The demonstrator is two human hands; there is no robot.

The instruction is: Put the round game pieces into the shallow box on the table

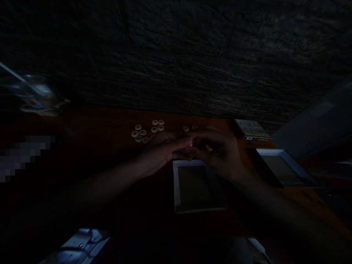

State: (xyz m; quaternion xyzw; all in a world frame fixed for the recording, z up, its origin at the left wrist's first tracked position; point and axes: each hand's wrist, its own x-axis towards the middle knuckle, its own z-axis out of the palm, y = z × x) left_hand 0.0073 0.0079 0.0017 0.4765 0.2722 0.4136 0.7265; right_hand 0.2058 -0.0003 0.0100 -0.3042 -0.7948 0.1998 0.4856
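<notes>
I'm seeing pale round discs (142, 132) with marked faces, mostly flat on the far table (110, 123), one framed by my right hand (229, 152).

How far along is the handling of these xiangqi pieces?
Looks done: xiangqi pieces sit grouped on the table. In hand: what looks like a piece where the left hand and right hand meet; which one grips it is unclear. Probably left: that one and a disc by the right palm. The hands hide part of the table, so no total.
</notes>
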